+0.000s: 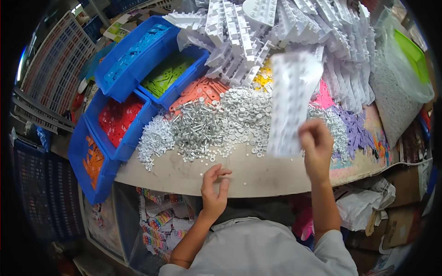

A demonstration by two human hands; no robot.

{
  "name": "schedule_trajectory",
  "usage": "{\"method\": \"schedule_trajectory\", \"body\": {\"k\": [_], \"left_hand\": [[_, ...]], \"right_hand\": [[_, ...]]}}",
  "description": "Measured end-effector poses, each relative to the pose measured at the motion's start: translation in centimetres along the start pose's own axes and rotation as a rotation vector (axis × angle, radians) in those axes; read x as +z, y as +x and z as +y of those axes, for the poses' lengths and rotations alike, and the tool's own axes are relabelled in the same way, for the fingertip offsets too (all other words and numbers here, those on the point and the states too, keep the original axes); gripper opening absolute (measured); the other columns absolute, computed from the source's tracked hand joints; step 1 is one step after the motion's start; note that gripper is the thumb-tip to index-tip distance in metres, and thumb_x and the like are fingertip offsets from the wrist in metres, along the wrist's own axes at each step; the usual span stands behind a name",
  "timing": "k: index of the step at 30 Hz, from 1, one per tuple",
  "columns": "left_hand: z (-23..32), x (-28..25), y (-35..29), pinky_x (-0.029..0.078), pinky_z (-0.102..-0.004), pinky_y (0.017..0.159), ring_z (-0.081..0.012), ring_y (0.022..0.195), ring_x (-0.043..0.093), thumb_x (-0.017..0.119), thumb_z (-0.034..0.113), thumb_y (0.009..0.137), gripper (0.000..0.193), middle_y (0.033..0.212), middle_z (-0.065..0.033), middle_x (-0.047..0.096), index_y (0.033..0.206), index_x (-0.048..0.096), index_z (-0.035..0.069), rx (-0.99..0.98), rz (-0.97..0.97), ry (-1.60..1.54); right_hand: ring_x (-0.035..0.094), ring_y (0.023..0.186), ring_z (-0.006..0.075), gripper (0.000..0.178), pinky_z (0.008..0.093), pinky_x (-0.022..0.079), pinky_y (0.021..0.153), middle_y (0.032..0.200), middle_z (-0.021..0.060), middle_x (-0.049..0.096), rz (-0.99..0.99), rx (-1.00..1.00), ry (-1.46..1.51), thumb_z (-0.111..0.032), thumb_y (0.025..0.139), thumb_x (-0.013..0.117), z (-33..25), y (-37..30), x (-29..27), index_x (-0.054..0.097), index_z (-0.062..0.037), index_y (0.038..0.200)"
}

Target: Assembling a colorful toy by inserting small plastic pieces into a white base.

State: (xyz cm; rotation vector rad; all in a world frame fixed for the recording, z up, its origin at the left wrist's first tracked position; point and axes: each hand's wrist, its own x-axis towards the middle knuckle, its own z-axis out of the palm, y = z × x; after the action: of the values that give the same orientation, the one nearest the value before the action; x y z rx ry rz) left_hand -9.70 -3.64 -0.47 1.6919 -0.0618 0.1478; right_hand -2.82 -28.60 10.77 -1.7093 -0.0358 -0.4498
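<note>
In my right hand (317, 149), fingers pinched at its lower right edge, is a long white molded plastic panel (291, 103) with rows of round bumps, slightly blurred and held upright above the table. My left hand (214, 192) hovers at the table's front edge with fingers loosely curled and apart, nothing between them. Just beyond it lie heaps of small parts: white pegs (156, 138), silver metal pins (198, 124) and pale round washers (246, 108). A large pile of similar white panels (230, 32) rises at the back.
Blue bins (101, 193) at left contain orange, red, green and light-blue flat pieces. Coral pieces (202, 92) and purple pieces (352, 131) lie on the table (271, 179). A clear sack of pale granules (391, 96) stands at right. Colorful strips (159, 221) sit below the table.
</note>
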Motion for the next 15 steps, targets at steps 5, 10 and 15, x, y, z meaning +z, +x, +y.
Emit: {"method": "schedule_trajectory", "body": {"k": [5,10,15], "left_hand": [[1.6,1.7,0.3,0.042,-0.0409,0.104,-0.0288,0.108,0.061,0.067,0.014,0.095,0.039,0.116,-0.0136,0.064,0.13,0.056,0.003,0.075,-0.034,-0.362],[1.2,2.3,1.7,0.037,-0.0421,0.101,-0.0309,0.108,0.056,0.073,0.016,0.086,0.044,0.115,-0.0131,0.062,0.127,0.061,0.002,0.173,-0.224,0.353],[0.9,2.9,2.3,0.037,-0.0421,0.099,-0.0306,0.106,0.055,0.073,0.014,0.085,0.042,0.11,-0.0133,0.062,0.124,0.062,0.003,0.231,-0.19,0.459]], "right_hand": [[0.055,0.086,0.0077,0.008,0.0229,0.045,0.078,0.093,0.0006,0.06,-0.303,0.501,0.3,-0.01,0.099,0.064,2.2,-10.1,0.0,0.06,-0.0035,0.103],[0.063,0.086,0.0134,0.014,0.0298,0.052,0.078,0.094,0.0072,0.065,-0.453,0.55,0.009,-0.007,0.099,0.064,3.3,-10.9,0.9,0.061,-0.0017,0.112],[0.065,0.084,0.0342,0.019,0.0432,0.053,0.075,0.092,0.0161,0.067,-0.201,0.008,-0.6,-0.003,0.09,0.068,5.1,-9.0,-1.0,0.067,-0.0012,0.108]]}}
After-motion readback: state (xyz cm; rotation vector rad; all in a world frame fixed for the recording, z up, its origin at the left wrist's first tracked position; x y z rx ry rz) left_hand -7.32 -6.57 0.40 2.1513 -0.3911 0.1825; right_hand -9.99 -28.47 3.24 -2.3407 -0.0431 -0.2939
